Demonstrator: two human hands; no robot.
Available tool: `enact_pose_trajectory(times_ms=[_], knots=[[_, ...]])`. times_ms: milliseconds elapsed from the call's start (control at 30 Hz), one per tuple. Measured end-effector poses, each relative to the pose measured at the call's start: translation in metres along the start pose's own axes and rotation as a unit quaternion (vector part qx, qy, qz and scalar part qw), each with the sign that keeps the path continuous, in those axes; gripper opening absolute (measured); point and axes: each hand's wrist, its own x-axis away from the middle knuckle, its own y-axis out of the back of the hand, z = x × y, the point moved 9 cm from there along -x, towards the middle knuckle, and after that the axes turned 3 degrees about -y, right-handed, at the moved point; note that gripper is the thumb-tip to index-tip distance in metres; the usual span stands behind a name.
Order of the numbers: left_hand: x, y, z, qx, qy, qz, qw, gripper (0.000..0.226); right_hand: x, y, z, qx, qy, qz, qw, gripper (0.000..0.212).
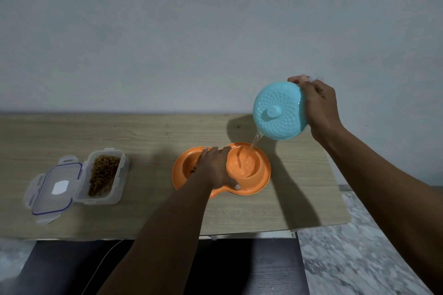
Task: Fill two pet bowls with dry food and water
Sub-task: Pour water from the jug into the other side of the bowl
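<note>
Right hand [318, 108], upper right of frame: fingers curled tight round the far side of a teal jug [279, 111], thumb over its top edge. The handle itself is hidden by the hand. Jug is held in the air, tipped steeply toward the left, so its dimpled lid with round knob faces the camera.

A thin stream of water [256, 139] runs from the jug's lower lip into the right bowl [243, 165] of an orange double feeding dish [261, 182]. That bowl holds rippling water.

Left hand [214, 166], centre of frame: fingers nearly straight and spread, laid flat across the ridge between the two bowls, fingertips reaching the far rim, thumb splayed out onto the near rim. It presses on the dish and grips nothing. It covers part of the left bowl [185, 167]; a few brown pellets show there beside the hand, amount cannot be told.

The dish sits right of centre on a light wood-grain table [148, 136]. At lower left of the table, well apart from the dish, stands an open clear food box [119, 176] with brown dry food [103, 172] in it. Its clip lid [56, 189], blue seal and white label, lies flat touching the box's left side.

Plain pale grey wall [167, 31] fills the top half, with the table's far edge against it. Jug and arm shadows fall on table and wall. Grey-white mottled floor [359, 258] at lower right. Dark area under the table's near edge, with a thin pale cable [103, 263] crossing it.
</note>
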Motion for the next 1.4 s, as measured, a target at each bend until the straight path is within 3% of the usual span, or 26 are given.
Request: enact_pose_trajectory(times_ms=[467, 700, 1033, 1200, 1400], knots=[[-0.001, -0.001, 0.001, 0.007, 0.004, -0.003, 1.0, 0.129, 0.002, -0.008, -0.013, 0.006, -0.017, 0.007, 1.0, 0.034], [-0.001, 0.0, 0.001, 0.009, 0.0, -0.004, 1.0, 0.128, 0.011, -0.015, -0.058, -0.023, -0.101, -0.011, 0.995, 0.032], [0.001, 0.001, 0.001, 0.01, 0.001, -0.007, 1.0, 0.128, 0.017, -0.001, -0.113, -0.207, -0.288, -0.062, 0.933, 0.026], [-0.001, 0.002, 0.0, 0.0, 0.001, -0.008, 1.0, 0.128, 0.006, -0.003, -0.117, -0.286, -0.313, -0.081, 0.902, 0.014], [-0.004, -0.001, 0.003, 0.016, -0.012, -0.012, 1.0, 0.128, -0.012, -0.018, -0.117, -0.308, -0.32, -0.098, 0.891, 0.018]])
